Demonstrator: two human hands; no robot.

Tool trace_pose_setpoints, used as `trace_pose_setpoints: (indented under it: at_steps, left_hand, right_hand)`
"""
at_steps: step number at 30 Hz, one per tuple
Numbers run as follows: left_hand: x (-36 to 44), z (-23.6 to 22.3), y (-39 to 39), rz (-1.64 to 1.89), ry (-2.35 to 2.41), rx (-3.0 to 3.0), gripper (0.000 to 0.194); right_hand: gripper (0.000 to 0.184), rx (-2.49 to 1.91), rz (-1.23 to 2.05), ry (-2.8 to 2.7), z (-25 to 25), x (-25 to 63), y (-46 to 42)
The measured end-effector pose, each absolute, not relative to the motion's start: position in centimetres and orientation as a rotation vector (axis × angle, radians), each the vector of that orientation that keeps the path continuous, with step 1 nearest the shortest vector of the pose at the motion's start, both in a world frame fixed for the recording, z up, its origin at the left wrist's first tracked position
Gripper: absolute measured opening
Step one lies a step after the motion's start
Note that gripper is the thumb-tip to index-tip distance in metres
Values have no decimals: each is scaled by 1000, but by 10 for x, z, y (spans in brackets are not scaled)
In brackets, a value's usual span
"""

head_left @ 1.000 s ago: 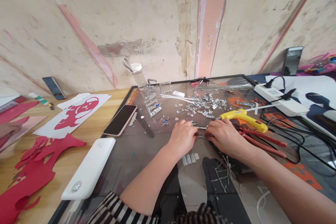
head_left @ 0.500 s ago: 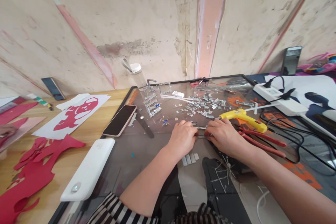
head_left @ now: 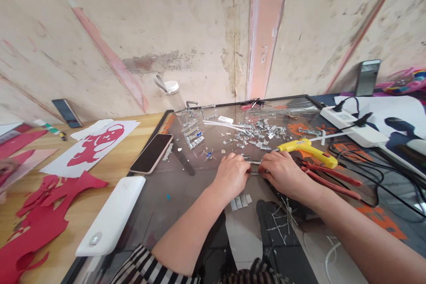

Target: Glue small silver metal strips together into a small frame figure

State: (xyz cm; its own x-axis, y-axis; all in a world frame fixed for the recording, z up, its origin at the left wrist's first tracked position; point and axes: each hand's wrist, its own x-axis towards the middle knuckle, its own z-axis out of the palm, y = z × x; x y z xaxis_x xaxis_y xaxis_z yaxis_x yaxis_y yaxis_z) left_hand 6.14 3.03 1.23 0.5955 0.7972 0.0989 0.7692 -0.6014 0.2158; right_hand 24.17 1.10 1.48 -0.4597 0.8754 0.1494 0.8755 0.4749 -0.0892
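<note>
My left hand (head_left: 232, 173) and my right hand (head_left: 283, 172) rest close together over the dark glass tabletop (head_left: 196, 204), fingers closed. Between their fingertips runs a thin metal strip (head_left: 255, 172), pinched at both ends; its ends are hidden by the fingers. Another narrow metal piece (head_left: 254, 162) lies just beyond it. Below the hands sits a row of small flat metal plates (head_left: 241, 202). To the right of my right hand are a yellow hot glue gun (head_left: 309, 151) and red-handled pliers (head_left: 333, 182), partly covered by the forearm.
Metal scraps (head_left: 262, 133) are heaped beyond the hands. Left are a phone (head_left: 152, 153), a white power bank (head_left: 111, 215) and red cut paper (head_left: 49, 217). A power strip (head_left: 354, 126) with black cables stands right. A bottle (head_left: 175, 95) is near the wall. Tangled wires (head_left: 282, 222) lie in front.
</note>
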Motion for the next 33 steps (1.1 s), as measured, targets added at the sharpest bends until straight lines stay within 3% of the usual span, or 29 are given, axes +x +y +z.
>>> trace_pose_setpoints:
  at_steps: [33]
  left_hand:
    - [60,12,31,284,1317,2674,9]
  right_hand:
    - [15,-1525,122,-2465,11,251,14]
